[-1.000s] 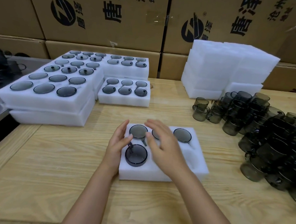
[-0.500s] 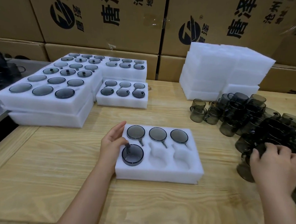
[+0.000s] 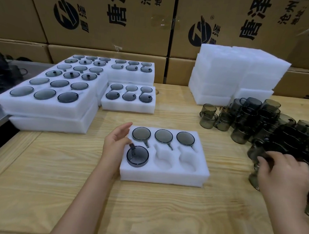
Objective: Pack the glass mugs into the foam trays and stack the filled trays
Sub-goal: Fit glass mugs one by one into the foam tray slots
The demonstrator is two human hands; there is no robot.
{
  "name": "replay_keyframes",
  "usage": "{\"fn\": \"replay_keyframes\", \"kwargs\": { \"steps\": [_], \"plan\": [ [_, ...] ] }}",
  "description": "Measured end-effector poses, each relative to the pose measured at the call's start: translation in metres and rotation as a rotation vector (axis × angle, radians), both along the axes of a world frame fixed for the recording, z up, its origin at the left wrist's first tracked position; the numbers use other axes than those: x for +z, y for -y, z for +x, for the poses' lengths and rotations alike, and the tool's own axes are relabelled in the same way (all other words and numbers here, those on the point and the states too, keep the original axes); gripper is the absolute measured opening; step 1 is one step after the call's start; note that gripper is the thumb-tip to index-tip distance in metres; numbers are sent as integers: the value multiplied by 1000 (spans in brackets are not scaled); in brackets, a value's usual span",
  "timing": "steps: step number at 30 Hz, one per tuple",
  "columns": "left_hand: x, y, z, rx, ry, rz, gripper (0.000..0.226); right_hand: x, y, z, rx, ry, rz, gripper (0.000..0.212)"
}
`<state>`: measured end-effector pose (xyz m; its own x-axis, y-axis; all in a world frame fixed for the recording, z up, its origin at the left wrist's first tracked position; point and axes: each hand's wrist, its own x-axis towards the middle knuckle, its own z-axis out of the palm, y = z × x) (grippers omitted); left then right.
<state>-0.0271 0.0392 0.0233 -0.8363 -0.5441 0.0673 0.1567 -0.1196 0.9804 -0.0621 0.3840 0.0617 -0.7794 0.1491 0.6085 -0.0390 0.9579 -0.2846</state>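
A white foam tray (image 3: pixel 164 177) lies in front of me on the wooden table. Its back row holds three smoky glass mugs (image 3: pixel 163 136), and a fourth mug (image 3: pixel 137 156) sits in the front left pocket, standing a little proud. The two other front pockets are empty. My left hand (image 3: pixel 115 145) rests against the tray's left edge, its fingers touching that front left mug's handle. My right hand (image 3: pixel 284 171) is at the right, its fingers curled around a mug (image 3: pixel 256 157) at the near edge of the loose mug pile (image 3: pixel 269 124).
Filled foam trays (image 3: pixel 49 108) are stacked at the left, with one more filled tray (image 3: pixel 128 107) beside them. A stack of empty foam trays (image 3: pixel 239 75) stands at the back right. Cardboard boxes (image 3: pixel 105 18) line the back wall.
My right hand left the tray and reached right into the mug pile, where it now closes on a mug. My left hand stayed at the tray's left edge.
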Motion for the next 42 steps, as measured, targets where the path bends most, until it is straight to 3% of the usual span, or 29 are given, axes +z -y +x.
{"fn": "replay_keyframes", "kwargs": {
  "steps": [4,6,9,13,21,29,33,38,42],
  "plan": [
    [16,-7,12,24,-153,-336,47,4,51,24,335,-106,-102,16],
    [23,-15,15,-104,-190,-462,43,5,81,34,478,-80,-185,12],
    [28,-26,14,-344,-125,-513,37,1,119,45,638,-16,-290,6],
    [23,-31,10,-379,-75,-502,34,-10,148,47,754,159,-385,6],
    [27,-36,4,-406,-23,-625,35,-18,152,40,781,312,-408,7],
    [27,-33,-4,-328,79,-764,32,-21,162,37,671,203,-181,21],
    [26,-34,-4,-285,75,-735,26,-25,161,34,673,205,-108,31],
    [28,-35,-4,-329,136,-773,30,-21,156,25,728,301,-246,45],
    [32,-34,-4,-374,180,-850,31,-9,157,11,717,286,-401,41]
  ]
}}
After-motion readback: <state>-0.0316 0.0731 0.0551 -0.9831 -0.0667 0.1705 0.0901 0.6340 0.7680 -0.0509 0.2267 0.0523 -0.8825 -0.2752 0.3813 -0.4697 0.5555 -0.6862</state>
